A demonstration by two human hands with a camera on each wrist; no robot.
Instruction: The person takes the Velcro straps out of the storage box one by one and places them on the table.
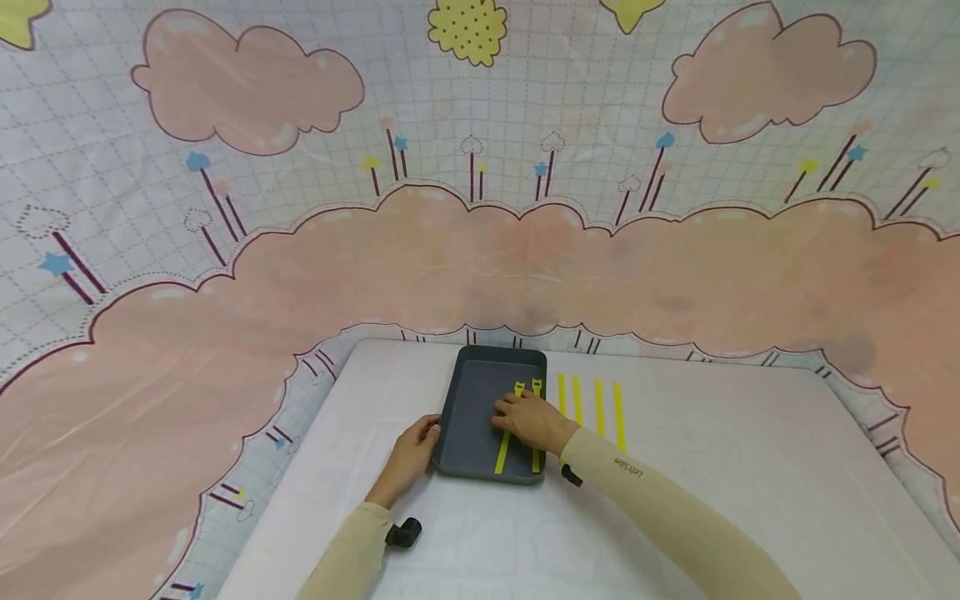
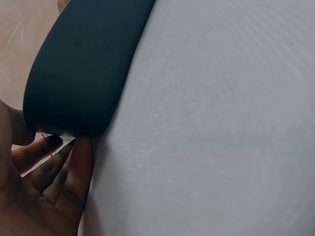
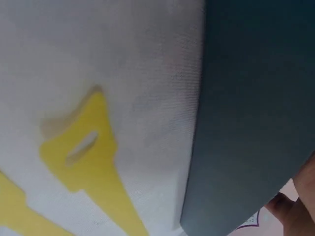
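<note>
A dark grey tray [image 1: 468, 458] stands on the white table. My left hand [image 1: 408, 454] grips its left edge, thumb at the rim; in the left wrist view the other fingers [image 2: 81, 167] rest against the outer wall [image 2: 78, 69]. My right hand [image 1: 534, 421] is over the right half of the tray with fingers spread and slightly bent. Beneath it lie two yellow cable straps, a left strap [image 1: 502, 457] and a right strap [image 1: 536, 461], their slotted heads towards the far end. The hand covers their middles, and its fingertips reach beside the left strap.
Several more yellow straps [image 1: 599, 404] lie side by side on the table right of the tray. One slotted head [image 3: 93, 142] shows close to the tray wall in the right wrist view. A patterned curtain [image 1: 562, 275] hangs behind the table [image 1: 750, 467].
</note>
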